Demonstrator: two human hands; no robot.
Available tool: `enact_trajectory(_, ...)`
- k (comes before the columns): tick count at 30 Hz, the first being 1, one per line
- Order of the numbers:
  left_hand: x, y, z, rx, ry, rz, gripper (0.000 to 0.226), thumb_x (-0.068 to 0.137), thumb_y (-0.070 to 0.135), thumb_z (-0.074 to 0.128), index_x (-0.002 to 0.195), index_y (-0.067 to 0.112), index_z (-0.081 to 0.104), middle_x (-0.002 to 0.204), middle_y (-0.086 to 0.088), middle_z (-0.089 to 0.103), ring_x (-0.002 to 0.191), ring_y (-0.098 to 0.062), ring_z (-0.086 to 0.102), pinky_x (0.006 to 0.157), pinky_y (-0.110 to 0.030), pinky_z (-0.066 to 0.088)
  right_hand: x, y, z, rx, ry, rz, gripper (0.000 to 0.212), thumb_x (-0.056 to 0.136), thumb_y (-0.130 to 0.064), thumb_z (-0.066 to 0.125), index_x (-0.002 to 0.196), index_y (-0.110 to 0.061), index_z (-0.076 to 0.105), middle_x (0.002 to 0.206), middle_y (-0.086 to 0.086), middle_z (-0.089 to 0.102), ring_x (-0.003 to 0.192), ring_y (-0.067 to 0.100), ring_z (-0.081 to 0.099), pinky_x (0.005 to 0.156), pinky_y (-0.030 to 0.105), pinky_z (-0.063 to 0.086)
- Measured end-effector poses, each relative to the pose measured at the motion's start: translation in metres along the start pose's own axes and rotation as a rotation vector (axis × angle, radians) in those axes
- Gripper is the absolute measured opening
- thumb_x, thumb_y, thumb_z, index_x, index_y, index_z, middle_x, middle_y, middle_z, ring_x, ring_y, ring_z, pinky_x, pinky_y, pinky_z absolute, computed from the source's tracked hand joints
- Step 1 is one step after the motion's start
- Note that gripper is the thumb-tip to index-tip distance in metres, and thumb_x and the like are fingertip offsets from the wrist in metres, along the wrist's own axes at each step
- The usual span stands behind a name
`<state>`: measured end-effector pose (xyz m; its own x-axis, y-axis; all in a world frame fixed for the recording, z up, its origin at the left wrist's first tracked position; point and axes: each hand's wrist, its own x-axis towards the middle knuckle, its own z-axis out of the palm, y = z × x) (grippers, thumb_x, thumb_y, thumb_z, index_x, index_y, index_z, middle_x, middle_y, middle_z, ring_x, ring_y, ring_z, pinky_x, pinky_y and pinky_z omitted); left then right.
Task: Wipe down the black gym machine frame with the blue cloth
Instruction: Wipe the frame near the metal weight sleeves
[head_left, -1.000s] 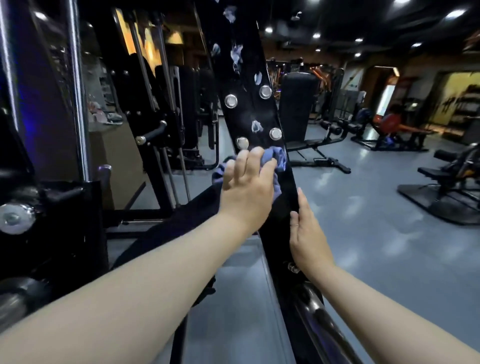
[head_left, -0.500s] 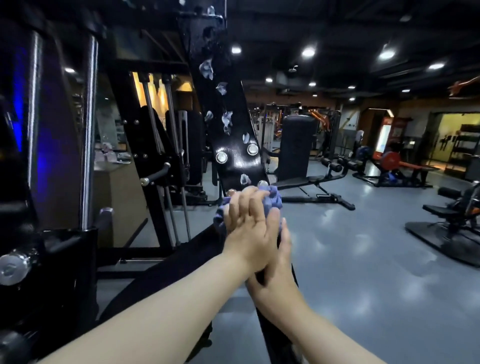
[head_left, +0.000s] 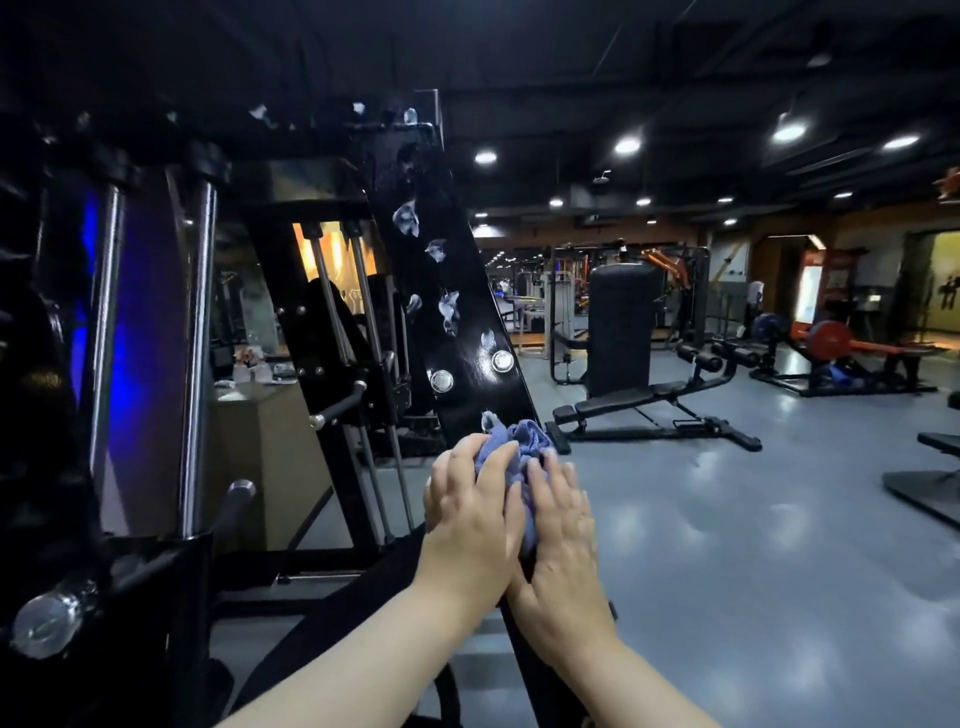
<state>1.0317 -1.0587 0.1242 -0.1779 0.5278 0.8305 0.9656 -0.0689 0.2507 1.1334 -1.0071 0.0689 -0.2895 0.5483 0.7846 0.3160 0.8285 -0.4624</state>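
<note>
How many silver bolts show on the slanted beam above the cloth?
2: one bolt at the left edge of the beam, another slightly higher at its right edge. The blue cloth may hide more.

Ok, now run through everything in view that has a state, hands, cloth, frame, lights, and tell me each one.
blue cloth, bunched up, pressed against the frame under both hands
black frame, slanted, glossy, whitish blobs dotted above the cloth, not yet wiped
left hand, fingers bent over the cloth, holding it
right hand, fingers nearly straight, pressing on the cloth
silver bolts, seated in the frame
ceiling lights, on
</note>
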Motion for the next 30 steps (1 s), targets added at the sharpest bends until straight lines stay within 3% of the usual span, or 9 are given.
enact_trajectory(3, 0.021, -0.002, 0.004, -0.083, 0.123, 0.063, 0.031, 0.090, 0.021, 0.046, 0.108, 0.011, 0.070, 0.118, -0.009, 0.059, 0.109, -0.028, 0.052, 0.096, -0.045, 0.049, -0.009, 0.011, -0.004, 0.160, 0.084, 0.106, 0.074, 0.096, -0.046, 0.040, 0.162, -0.026, 0.015, 0.169, -0.012, 0.013, 0.156, 0.010, 0.013, 0.125, 0.042, 0.019)
enact_trajectory(6, 0.057, -0.009, -0.016, -0.176, 0.229, 0.071, 0.029, 0.087, 0.015, 0.045, 0.097, 0.008, 0.071, 0.106, -0.008, 0.059, 0.101, -0.028, 0.054, 0.093, -0.033, 0.043, -0.003, 0.017, 0.002, 0.074, 0.149, 0.232, 0.061, 0.096, -0.049, 0.023, 0.156, -0.040, 0.016, 0.167, -0.019, 0.014, 0.152, -0.004, 0.011, 0.124, 0.041, 0.024)
enact_trajectory(9, 0.085, -0.012, -0.033, -0.116, 0.290, -0.023, 0.034, 0.090, 0.023, 0.042, 0.101, 0.013, 0.072, 0.111, -0.005, 0.059, 0.105, -0.026, 0.050, 0.095, -0.029, 0.035, 0.001, 0.013, 0.010, -0.085, 0.113, 0.281, 0.065, 0.098, -0.053, 0.013, 0.161, -0.038, 0.009, 0.167, -0.022, 0.005, 0.151, -0.008, 0.004, 0.125, 0.032, 0.020)
enact_trajectory(12, 0.070, -0.016, -0.024, 0.105, 0.099, 0.106, 0.044, 0.092, 0.046, 0.043, 0.121, 0.022, 0.066, 0.136, -0.004, 0.051, 0.127, -0.030, 0.041, 0.108, -0.041, 0.025, 0.001, 0.007, 0.018, -0.230, 0.117, 0.309, 0.067, 0.099, -0.055, 0.005, 0.161, -0.032, 0.000, 0.167, -0.019, -0.002, 0.154, 0.001, -0.001, 0.124, 0.024, 0.003)
enact_trajectory(15, 0.030, -0.026, -0.005, 0.260, 0.046, 0.314, 0.052, 0.084, 0.053, 0.058, 0.127, 0.023, 0.065, 0.142, -0.008, 0.053, 0.128, -0.034, 0.043, 0.108, -0.052, 0.034, 0.005, 0.004, 0.023, -0.295, 0.163, 0.346, 0.067, 0.101, -0.053, 0.007, 0.162, -0.025, 0.002, 0.169, -0.009, 0.001, 0.155, 0.006, -0.002, 0.126, 0.030, 0.002)
enact_trajectory(19, 0.043, -0.037, -0.009, 0.233, 0.204, 0.531, 0.024, 0.080, 0.029, 0.067, 0.101, 0.021, 0.075, 0.123, -0.009, 0.066, 0.114, -0.032, 0.055, 0.096, -0.046, 0.044, 0.016, -0.003, 0.032, -0.314, 0.231, 0.367, 0.066, 0.103, -0.049, 0.012, 0.163, -0.021, 0.009, 0.170, -0.003, 0.009, 0.156, 0.012, 0.008, 0.125, 0.037, 0.012)
enact_trajectory(22, 0.087, -0.036, -0.023, 0.206, 0.271, 0.492, 0.017, 0.082, 0.024, 0.060, 0.088, 0.017, 0.074, 0.114, -0.009, 0.066, 0.107, -0.032, 0.058, 0.093, -0.044, 0.039, 0.017, -0.007, 0.035, -0.329, 0.242, 0.389, 0.066, 0.103, -0.049, 0.008, 0.163, -0.022, 0.009, 0.170, -0.007, 0.010, 0.156, 0.009, 0.006, 0.126, 0.036, 0.014)
enact_trajectory(25, 0.108, -0.031, -0.028, 0.168, 0.295, 0.300, 0.026, 0.088, 0.033, 0.055, 0.095, 0.017, 0.074, 0.120, -0.007, 0.063, 0.111, -0.033, 0.056, 0.098, -0.047, 0.035, 0.017, -0.005, 0.035, -0.323, 0.232, 0.385, 0.066, 0.103, -0.050, 0.006, 0.163, -0.025, 0.008, 0.169, -0.011, 0.011, 0.155, 0.005, 0.005, 0.126, 0.033, 0.011)
enact_trajectory(30, 0.063, -0.036, -0.010, 0.152, 0.156, 0.544, 0.036, 0.081, 0.048, 0.070, 0.108, 0.024, 0.072, 0.131, -0.003, 0.061, 0.121, -0.032, 0.051, 0.102, -0.049, 0.040, 0.028, -0.012, 0.029, -0.271, 0.256, 0.423, 0.072, 0.097, -0.053, 0.007, 0.162, -0.023, 0.018, 0.168, -0.006, 0.021, 0.155, 0.011, 0.014, 0.126, 0.033, 0.011)
